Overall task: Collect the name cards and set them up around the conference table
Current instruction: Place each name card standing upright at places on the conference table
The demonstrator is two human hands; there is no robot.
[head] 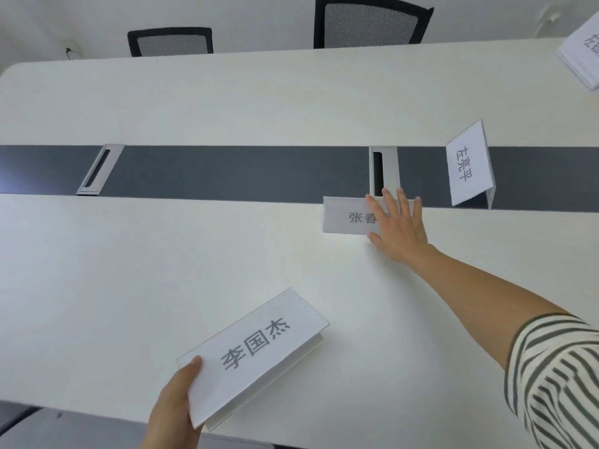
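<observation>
My left hand (176, 405) grips a stack of white name cards (256, 354) by its near corner, held just above the front of the white conference table (162, 254). My right hand (400, 226) reaches across the table with fingers spread, lying over the right end of a name card (346, 217) that lies beside the grey centre strip; whether it grips the card is unclear. Another name card (468, 166) stands turned on the strip to the right. At the top right edge sits a further card (583, 50), partly cut off.
A dark grey strip (227, 171) runs across the table's middle with two metal cable hatches (99, 170) (384, 171). Two black mesh chairs (170, 42) (371, 22) stand behind the far edge.
</observation>
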